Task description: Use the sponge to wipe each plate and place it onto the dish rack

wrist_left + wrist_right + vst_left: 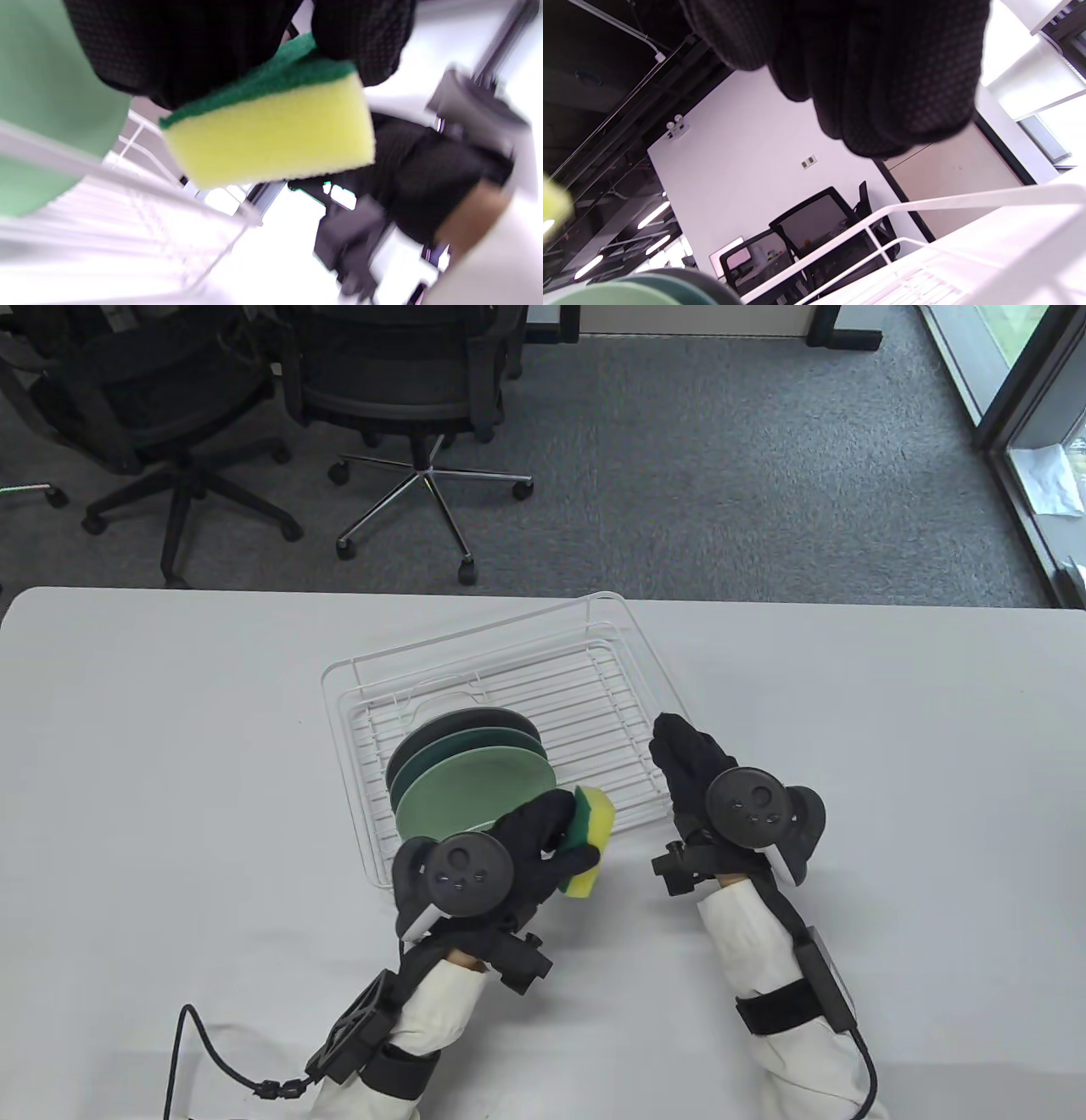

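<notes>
Gripping a yellow sponge (589,841) with a green scrub face, the left hand (517,857) hovers at the rack's (632,645) six o'clock rim. Three green plates (475,797) lean on edge at the rack's seven o'clock. The right hand (691,772), fingers straight, empty, sits at its four o'clock above the white counter (170,780). Office chairs (390,381) stand beyond at twelve.
</notes>
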The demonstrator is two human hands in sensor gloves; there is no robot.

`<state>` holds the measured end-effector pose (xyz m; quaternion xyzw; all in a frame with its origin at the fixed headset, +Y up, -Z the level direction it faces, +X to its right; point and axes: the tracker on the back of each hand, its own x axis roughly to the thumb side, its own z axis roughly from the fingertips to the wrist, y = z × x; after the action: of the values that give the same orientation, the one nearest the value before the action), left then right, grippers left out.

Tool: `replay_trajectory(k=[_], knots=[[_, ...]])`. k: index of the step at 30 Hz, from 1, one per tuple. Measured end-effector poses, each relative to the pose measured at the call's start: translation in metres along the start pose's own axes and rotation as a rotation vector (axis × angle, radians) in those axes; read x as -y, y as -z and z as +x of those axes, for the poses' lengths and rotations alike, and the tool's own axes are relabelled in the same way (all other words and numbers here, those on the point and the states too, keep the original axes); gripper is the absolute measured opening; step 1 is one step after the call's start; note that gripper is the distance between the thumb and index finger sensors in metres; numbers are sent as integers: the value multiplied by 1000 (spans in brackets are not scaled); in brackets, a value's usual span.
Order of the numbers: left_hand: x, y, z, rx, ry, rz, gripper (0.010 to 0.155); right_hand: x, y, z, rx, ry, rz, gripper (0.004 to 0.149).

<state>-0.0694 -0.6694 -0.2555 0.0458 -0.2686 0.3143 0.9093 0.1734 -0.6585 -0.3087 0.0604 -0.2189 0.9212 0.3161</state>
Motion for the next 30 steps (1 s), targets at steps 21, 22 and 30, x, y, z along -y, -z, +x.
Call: replay_trajectory(k=[21, 22, 30], knots=[[123, 0, 5, 120, 723, -433, 71, 25, -47, -81, -157, 73, -70, 43], [124, -1, 5, 123, 724, -428, 71, 26, -48, -82, -159, 78, -73, 43], [124, -2, 7, 105, 732, -428, 69, 24, -49, -89, -182, 89, -66, 43]])
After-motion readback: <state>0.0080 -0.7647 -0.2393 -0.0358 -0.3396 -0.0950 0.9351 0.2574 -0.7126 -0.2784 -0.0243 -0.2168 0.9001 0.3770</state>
